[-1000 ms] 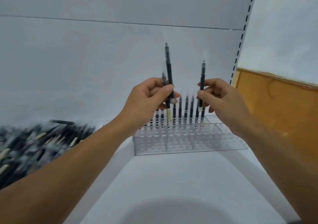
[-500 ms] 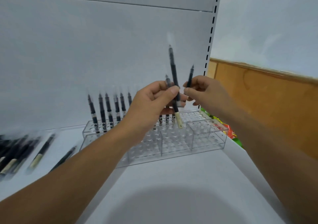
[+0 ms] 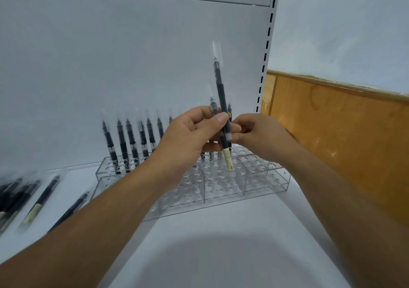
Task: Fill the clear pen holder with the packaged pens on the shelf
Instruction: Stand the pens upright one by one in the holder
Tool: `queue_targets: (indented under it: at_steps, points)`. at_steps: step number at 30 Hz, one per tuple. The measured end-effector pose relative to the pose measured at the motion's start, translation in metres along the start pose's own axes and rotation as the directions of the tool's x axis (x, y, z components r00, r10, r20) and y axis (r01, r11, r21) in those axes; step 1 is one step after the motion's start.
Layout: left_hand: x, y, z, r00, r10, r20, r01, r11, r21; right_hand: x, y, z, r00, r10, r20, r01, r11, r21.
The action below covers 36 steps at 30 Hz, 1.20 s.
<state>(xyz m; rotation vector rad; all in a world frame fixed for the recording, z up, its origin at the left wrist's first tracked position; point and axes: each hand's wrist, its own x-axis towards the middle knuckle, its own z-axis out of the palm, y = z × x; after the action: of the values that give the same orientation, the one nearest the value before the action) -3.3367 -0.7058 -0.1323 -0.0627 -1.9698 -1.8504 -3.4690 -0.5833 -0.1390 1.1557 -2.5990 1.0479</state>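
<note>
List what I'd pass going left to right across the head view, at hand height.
Loose packaged pens → standing pens → left hand → upright pen gripped in that hand → right hand → slotted shelf upright → wooden panel.

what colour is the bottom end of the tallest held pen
Pale cream end on a black pen, clearest in the head view.

You have one clear pen holder (image 3: 265, 183), at least seven standing pens (image 3: 121, 139), and three held pens (image 3: 221, 93) between your left hand (image 3: 188, 137) and right hand (image 3: 261, 137).
</note>
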Motion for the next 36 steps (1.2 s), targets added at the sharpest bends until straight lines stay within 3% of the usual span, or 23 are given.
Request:
queue_targets:
  at_steps: [15,17,19,21,24,28,32,34,36]
  points:
    - [0.002,0.000,0.000,0.999,-0.033,0.003,0.033,0.999,-0.008,-0.006,0.002,-0.007,0.993,0.086,0.081,-0.078,0.992,-0.101]
    - [0.003,-0.001,-0.001,0.999,-0.041,-0.003,0.040,0.999,-0.033,-0.009,0.004,-0.013,0.998,0.067,0.021,-0.066,0.997,-0.031]
    - [0.003,-0.001,-0.001,0.999,-0.050,-0.012,0.050,0.998,-0.032,-0.011,0.004,-0.018,0.985,0.059,-0.163,-0.034,0.988,0.152]
    - [0.004,-0.002,0.000,0.998,-0.061,-0.016,0.061,0.998,-0.009,-0.012,-0.001,-0.021,0.954,0.100,-0.282,0.031,0.905,0.424]
    - [0.004,-0.002,0.000,0.997,-0.073,-0.014,0.074,0.997,0.019,-0.014,-0.012,-0.020,0.982,0.102,-0.158,0.041,0.707,0.706]
    - [0.004,-0.002,-0.001,0.997,-0.078,-0.010,0.079,0.996,0.036,-0.014,-0.016,-0.016,0.992,0.063,-0.108,0.048,0.606,0.794]
    - [0.004,-0.003,-0.002,0.994,-0.083,-0.066,0.083,0.997,0.005,-0.010,-0.011,-0.023,0.954,0.195,-0.227,0.118,0.452,0.884]
    - [0.005,-0.003,-0.003,0.994,-0.073,-0.080,0.071,0.997,-0.024,-0.010,-0.007,-0.028,0.901,0.287,-0.327,0.142,0.517,0.844]
    - [0.004,-0.003,-0.004,0.996,-0.062,-0.069,0.060,0.998,-0.036,-0.010,-0.001,-0.028,0.866,0.282,-0.412,0.113,0.693,0.712]
